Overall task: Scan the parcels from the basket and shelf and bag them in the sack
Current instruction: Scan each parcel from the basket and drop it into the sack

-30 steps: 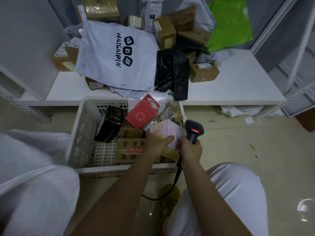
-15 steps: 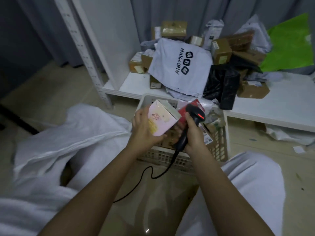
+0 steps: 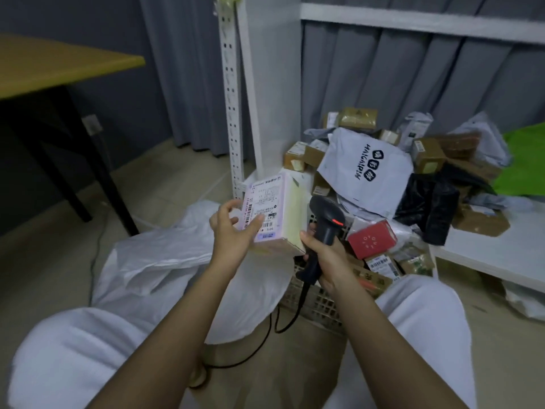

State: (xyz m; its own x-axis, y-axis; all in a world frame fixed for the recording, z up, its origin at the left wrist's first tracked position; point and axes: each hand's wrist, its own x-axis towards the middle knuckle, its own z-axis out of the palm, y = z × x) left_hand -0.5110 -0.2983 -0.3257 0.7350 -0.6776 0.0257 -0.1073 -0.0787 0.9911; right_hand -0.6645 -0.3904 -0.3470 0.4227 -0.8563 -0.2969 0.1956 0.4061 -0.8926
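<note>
The held box [image 3: 272,215] is pale lilac with a cream side and a white barcoded label; the scanner [image 3: 324,222] is black — red light glowing. Near right sits a red box [image 3: 372,239]; far right, a green bag [image 3: 522,160]; the sack [image 3: 165,261] is white.

Dim, flat, bluish indoor light; source not visible. Soft shadow under the yellow-topped wooden tabletop [image 3: 59,66] at upper left. Slight motion blur overall; label print on the pale rectangular cardboard parcel [image 3: 274,214] unreadable. Wide-angle bending at the edges; white perforated metal shelf upright [image 3: 233,113] leans. No glare.
</note>
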